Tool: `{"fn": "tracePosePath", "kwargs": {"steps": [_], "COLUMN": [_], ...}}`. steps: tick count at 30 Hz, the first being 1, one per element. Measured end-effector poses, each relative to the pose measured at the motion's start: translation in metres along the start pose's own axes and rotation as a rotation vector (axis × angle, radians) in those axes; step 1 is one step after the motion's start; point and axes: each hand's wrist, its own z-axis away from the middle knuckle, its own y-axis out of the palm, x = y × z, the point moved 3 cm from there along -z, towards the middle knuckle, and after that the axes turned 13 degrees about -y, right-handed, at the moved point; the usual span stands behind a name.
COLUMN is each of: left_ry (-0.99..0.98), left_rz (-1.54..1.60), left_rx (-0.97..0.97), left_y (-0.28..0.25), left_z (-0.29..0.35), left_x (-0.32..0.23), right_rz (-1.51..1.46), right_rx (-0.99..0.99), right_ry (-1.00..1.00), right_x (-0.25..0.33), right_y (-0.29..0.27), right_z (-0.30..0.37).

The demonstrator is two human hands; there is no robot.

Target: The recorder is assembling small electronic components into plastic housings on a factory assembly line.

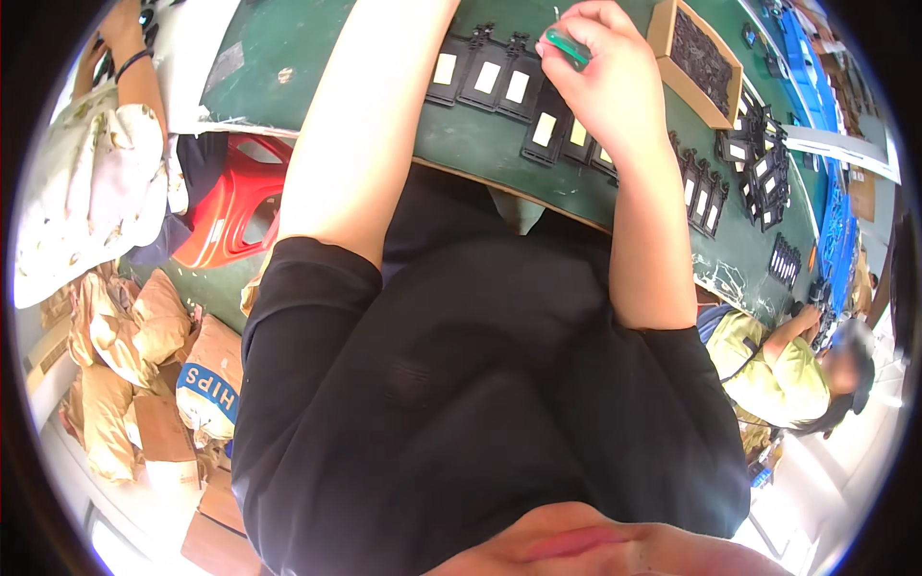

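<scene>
My right hand [607,72] is closed round a small tool with a shiny green handle [569,48]. A thin tip seems to stand up from it near the upper edge, but its kind cannot be made out. Below and left of that hand, flat black plastic parts [519,88] with pale yellow rectangles lie in rows on the green table [461,144]. Another such part [545,132] lies just under my right wrist. My left forearm [370,115] reaches past the upper edge, so my left hand is out of view.
Right of my right hand stands a cardboard box [735,96] of small dark pieces. More black parts [764,168] lie heaped beyond it. A red plastic stool [226,206] and paper sacks [158,317] are at the left. Co-workers sit at the right [783,370] and left [96,182].
</scene>
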Motion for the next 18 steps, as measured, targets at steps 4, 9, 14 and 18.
{"fn": "tracePosePath", "kwargs": {"steps": [4,9,14,18], "left_ry": [0.001,-0.061,-0.074,-0.088], "left_rz": [0.063,0.034,0.057,0.033], "left_rx": [0.069,0.096,0.068,0.060], "left_y": [-0.005,-0.003,-0.009,-0.008], "left_z": [-0.009,-0.010,-0.016,-0.014], "left_x": [-0.001,0.008,0.007,0.010], "right_rz": [0.055,0.144,0.169,0.201], "right_rx": [0.105,0.136,0.159,0.171], "right_ry": [0.047,0.030,0.043,0.059], "right_x": [-0.025,-0.025,-0.027,-0.027], "right_y": [0.027,0.035,0.039,0.040], "right_z": [0.013,0.012,0.012,0.013]}}
